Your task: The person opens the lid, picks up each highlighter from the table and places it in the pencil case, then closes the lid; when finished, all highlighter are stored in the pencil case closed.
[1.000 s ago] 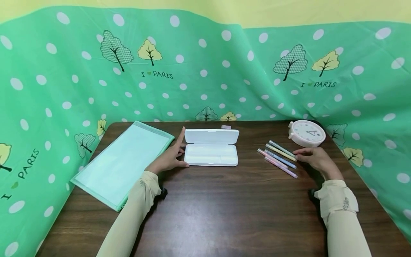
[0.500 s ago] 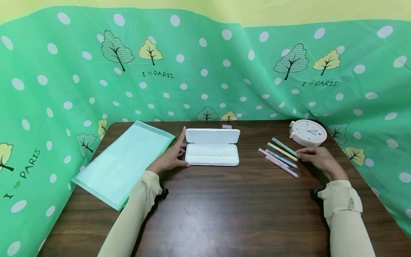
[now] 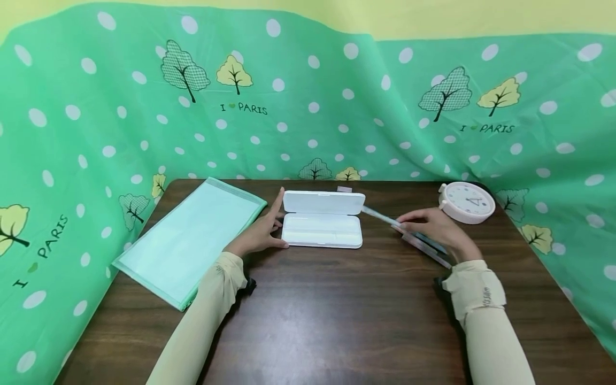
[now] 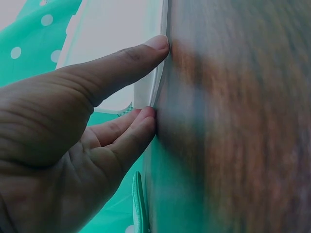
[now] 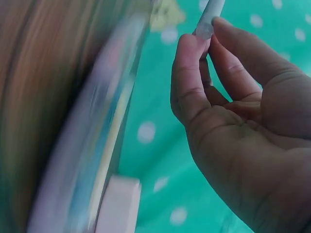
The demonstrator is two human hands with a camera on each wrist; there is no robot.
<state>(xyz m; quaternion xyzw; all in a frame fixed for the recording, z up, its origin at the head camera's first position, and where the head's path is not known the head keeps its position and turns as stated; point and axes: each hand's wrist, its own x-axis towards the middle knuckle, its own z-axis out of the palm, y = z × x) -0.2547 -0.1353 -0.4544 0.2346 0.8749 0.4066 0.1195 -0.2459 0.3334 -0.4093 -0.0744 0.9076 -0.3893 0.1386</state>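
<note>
Left hand (image 3: 258, 232): bracing case (image 3: 320, 232), fingers spread
Right hand (image 3: 438, 227): pinching pen (image 3: 379, 215) by one end
Pen: end-held, so risking swivelling, rolling toward surface's (image 3: 337, 321) far edge

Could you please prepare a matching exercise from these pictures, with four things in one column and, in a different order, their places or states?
Things:
1. clock
2. white case
3. mint-green pouch
4. right hand

Places or states:
A. pinching a pen
B. near the far right corner of the table
C. lying flat at far left
D. lid up, touched by the left hand

Pairs: 1-B, 2-D, 3-C, 4-A
</note>
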